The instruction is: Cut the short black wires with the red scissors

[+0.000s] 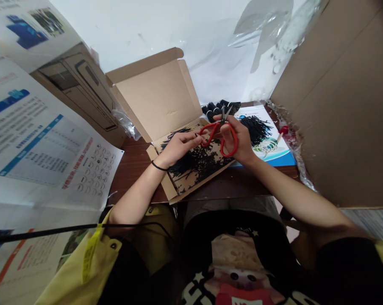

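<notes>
My right hand (pixel 237 133) is wrapped round a pair of scissors with red handles (pixel 229 148), its metal blades pointing up and away from me. Close to one handle loop, my left hand (pixel 180 148) pinches thumb and fingers together. A tiny dark bit shows at its fingertips, too small to name. Beneath both hands lies an open cardboard box (pixel 175 195). Thin black strips (pixel 181 165) fill its left side, and many short black cuttings (pixel 207 167) are scattered over the rest. Part of the contents is hidden by my hands.
Bundles of black strips (pixel 212 109) tied with white bands lie behind the box. A loose pile of strips (pixel 256 129) rests on a printed sheet (pixel 274 156). Cardboard (pixel 340 106) stands at the right; a printed carton (pixel 86 89) stands left. A black cable (pixel 67 231) crosses the lower left.
</notes>
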Available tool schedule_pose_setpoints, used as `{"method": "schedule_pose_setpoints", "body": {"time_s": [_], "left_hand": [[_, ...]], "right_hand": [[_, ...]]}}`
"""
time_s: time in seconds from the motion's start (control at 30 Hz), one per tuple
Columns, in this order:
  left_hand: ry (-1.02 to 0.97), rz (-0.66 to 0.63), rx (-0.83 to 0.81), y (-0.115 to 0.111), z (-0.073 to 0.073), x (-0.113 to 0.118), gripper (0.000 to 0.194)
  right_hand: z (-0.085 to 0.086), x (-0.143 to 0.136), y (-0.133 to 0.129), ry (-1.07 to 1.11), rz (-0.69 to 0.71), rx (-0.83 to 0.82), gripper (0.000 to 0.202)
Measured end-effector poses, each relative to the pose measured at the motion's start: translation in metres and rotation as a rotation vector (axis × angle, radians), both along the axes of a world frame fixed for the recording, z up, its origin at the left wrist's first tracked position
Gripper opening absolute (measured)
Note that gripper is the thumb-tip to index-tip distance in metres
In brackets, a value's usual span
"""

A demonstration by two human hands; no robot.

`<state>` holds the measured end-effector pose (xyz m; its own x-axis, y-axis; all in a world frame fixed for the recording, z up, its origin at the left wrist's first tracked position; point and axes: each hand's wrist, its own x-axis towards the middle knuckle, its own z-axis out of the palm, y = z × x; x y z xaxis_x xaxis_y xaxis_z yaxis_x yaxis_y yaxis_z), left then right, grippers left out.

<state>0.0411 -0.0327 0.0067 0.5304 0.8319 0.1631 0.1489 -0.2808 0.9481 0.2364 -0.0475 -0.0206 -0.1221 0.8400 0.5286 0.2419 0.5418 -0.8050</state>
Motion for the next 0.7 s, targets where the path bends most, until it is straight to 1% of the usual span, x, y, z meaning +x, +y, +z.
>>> {"method": "schedule_pose_setpoints", "body": {"time_s": [0.1, 0.2, 0.27, 0.37, 0.4, 0.47, 0.53, 0.6, 0.63, 0.7], "left_hand": [[0.02, -0.072, -0.125, -0.003, -0.004, 0.002, 0.031], [-0.112, -0.047, -0.242, -0.003, -0.007, 0.003, 0.029], [-0.27, 0.003, -0.281, -0.002, -0.006, 0.002, 0.028], [-0.469, 0.051, -0.26, 0.002, -0.003, 0.0, 0.03], [-0.503, 0.067, -0.245, 0.002, -0.001, -0.001, 0.03], [-0.536, 0.11, -0.227, 0.003, 0.002, -0.003, 0.028], [-0.567, 0.166, -0.219, 0.003, 0.005, -0.003, 0.024], [-0.604, 0.209, -0.217, 0.003, 0.006, -0.003, 0.02], [-0.621, 0.22, -0.216, 0.004, 0.007, -0.003, 0.019], [-0.652, 0.22, -0.214, 0.004, 0.008, -0.003, 0.017]], "right_hand": [[-0.001, 0.001, -0.003, 0.063, -0.135, 0.019, 0.05], [0.002, 0.003, -0.004, -0.017, -0.169, 0.048, 0.054], [0.003, 0.006, -0.003, -0.117, -0.15, 0.066, 0.061], [0.004, 0.007, 0.001, -0.308, -0.077, 0.108, 0.072], [0.005, 0.007, 0.003, -0.373, -0.051, 0.129, 0.072], [0.005, 0.006, 0.004, -0.469, 0.011, 0.165, 0.065], [0.007, 0.007, 0.006, -0.484, 0.083, 0.189, 0.055], [0.01, 0.008, 0.007, -0.435, 0.118, 0.175, 0.049], [0.012, 0.009, 0.007, -0.401, 0.107, 0.144, 0.05], [0.013, 0.012, 0.009, -0.336, 0.051, 0.031, 0.059]]}}
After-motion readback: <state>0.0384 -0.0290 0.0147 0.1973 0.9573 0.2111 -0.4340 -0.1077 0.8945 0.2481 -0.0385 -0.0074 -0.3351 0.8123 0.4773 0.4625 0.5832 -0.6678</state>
